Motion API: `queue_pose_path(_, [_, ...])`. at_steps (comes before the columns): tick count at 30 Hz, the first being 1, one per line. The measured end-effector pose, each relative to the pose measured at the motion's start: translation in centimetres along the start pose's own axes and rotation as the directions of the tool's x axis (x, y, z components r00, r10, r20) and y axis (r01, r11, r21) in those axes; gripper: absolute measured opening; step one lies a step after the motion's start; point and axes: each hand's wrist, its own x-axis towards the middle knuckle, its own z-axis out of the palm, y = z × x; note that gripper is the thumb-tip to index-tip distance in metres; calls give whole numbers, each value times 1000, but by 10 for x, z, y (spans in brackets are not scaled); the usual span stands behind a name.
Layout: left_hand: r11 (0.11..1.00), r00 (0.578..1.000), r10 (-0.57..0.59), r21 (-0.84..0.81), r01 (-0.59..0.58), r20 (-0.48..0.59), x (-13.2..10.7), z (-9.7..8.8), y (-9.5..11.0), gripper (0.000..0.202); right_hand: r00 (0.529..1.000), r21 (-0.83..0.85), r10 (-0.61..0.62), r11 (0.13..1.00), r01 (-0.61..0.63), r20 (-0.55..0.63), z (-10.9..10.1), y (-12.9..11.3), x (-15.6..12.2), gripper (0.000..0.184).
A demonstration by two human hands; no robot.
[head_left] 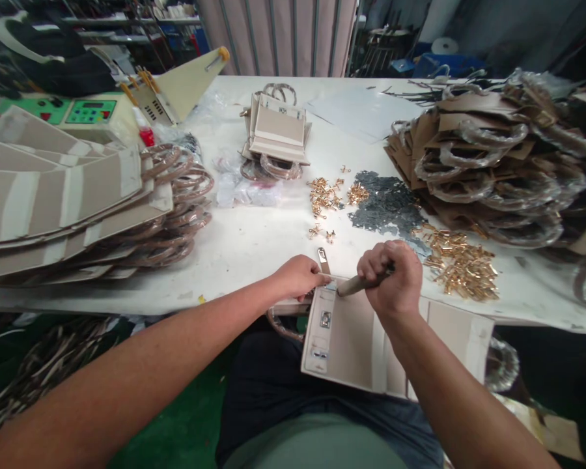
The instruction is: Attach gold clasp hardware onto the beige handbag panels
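Observation:
An unfolded beige bag panel [351, 332] lies partly over the table's front edge, towards my lap, its inner side up. Metal fittings [325, 319] show along its left strip. My left hand [297, 277] is closed on the panel's upper left corner, thumb and finger pinched there. Just beyond these fingers is a short strap with a metal piece [322, 259]. My right hand [393, 277] is wrapped round a grey-brown bar-like hand tool [359, 284], whose tip rests at or just above the panel near my left fingertips. Its exact kind is unclear.
Gold fittings [461, 264] and dark metal plates [383, 202] lie on the white table [254, 241]. Stacked bag panels [68, 195] stand left, with wrapped-handle bag pieces [488, 150] at right. A part-made bag [278, 127] sits behind, a machine [92, 112] at far left.

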Motion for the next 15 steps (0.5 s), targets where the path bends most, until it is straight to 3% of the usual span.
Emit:
queue_pose_path(4, [999,999,29,29,-29,-19,1,1,-4,36,997,73,52,996,-48,-59,-8,5,6,35])
queue_pose_path(9, [995,997,53,91,-48,-60,2,3,-6,37,1000,63,13,998,-12,-17,-6,2,8,38])
queue_pose_path(15, [989,988,102,121,-88,-113,7,3,-9,36,981,-67,-51,996,64,187,5,14,-2,41])
